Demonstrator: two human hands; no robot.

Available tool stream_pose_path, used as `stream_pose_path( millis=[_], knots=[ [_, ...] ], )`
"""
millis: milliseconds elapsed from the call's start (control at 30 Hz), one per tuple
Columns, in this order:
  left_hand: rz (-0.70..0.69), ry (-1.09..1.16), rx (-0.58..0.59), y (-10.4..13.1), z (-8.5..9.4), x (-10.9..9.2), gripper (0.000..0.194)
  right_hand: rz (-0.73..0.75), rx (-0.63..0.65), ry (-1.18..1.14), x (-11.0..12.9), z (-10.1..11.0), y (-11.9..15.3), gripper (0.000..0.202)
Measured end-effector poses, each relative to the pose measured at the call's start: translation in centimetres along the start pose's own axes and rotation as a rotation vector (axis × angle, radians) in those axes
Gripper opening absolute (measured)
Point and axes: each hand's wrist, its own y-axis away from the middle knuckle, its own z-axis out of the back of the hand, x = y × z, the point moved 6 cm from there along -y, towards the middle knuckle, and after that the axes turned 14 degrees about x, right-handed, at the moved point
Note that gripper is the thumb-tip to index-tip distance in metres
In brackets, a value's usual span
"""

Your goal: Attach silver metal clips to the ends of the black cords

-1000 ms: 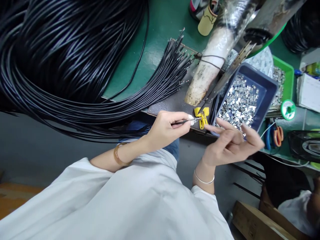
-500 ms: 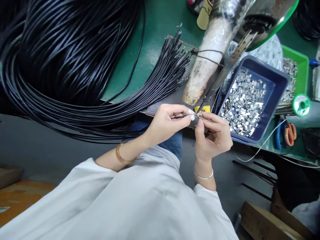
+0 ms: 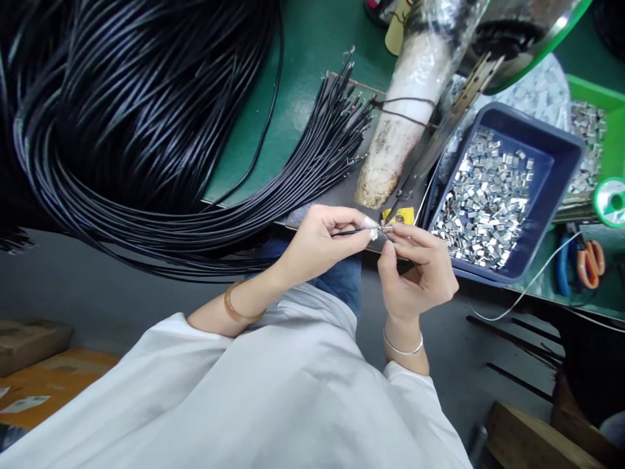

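My left hand (image 3: 329, 238) pinches the end of a black cable (image 3: 347, 232) between thumb and fingers. White wrapping covers its thumb and fingertip. A small silvery metal connector (image 3: 385, 229) sits at the cable's tip, just past those fingertips. My right hand (image 3: 415, 264) meets it from the other side, fingertips on the connector and thumb slightly below. Fine wire ends at the joint are too small to make out clearly. Just behind the fingertips lie a yellow piece (image 3: 404, 215) and the lower end of a metal-tipped tool (image 3: 415, 176).
A bundle of black cables (image 3: 273, 195) fans out at left, below a large coil (image 3: 141, 98). At right stand a blue bin (image 3: 547, 176) of metal shells, a green bin (image 3: 598, 94), a solder spool (image 3: 612, 202) and orange-handled pliers (image 3: 590, 264). A white wrapped cylinder (image 3: 395, 130) lies behind.
My right thumb has dropped slightly away from its fingertips, and more of the metal connector shows between the hands. The view has shifted a little; the left hand keeps its pinch.
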Motion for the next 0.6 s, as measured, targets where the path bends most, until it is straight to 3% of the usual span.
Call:
stream_pose_path(
  millis=[367,600],
  knots=[
    [-0.05,-0.038,-0.033,-0.27,-0.3,-0.84,0.006,0.0,0.007,0.112,0.07,0.44,-0.55,0.015],
    [0.003,-0.046,-0.002,0.04,-0.2,-0.29,0.01,0.015,0.001,0.018,0.18,0.25,0.03,0.017]
  ],
)
